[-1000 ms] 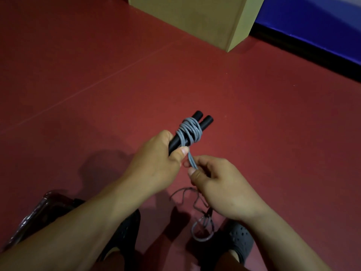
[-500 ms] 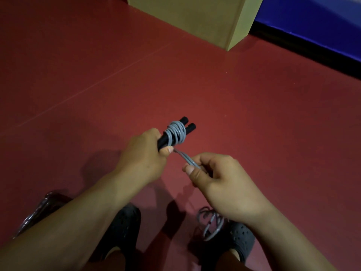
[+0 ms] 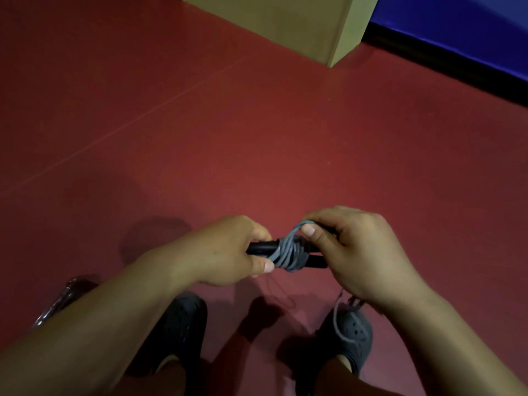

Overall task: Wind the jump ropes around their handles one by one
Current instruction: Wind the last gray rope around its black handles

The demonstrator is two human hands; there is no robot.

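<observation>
The left hand (image 3: 228, 250) curls its fingers around the near end of the pair of black cylindrical handles (image 3: 261, 247), thumb pressed beside the coils. The grey cord of the jump rope (image 3: 288, 252) wraps the handles' middle, held above the dark red floor (image 3: 257, 138). The right hand (image 3: 354, 252) pinches a cord strand just right of the coils. Loose cord hangs over the grey perforated clog (image 3: 353, 338) below the handles.

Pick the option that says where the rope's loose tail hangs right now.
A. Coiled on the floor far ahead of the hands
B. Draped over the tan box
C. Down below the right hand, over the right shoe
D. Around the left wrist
C: below the right hand, the grey rope trails down across the right shoe, while its wound part sits on the black handles gripped by the left hand.
</observation>
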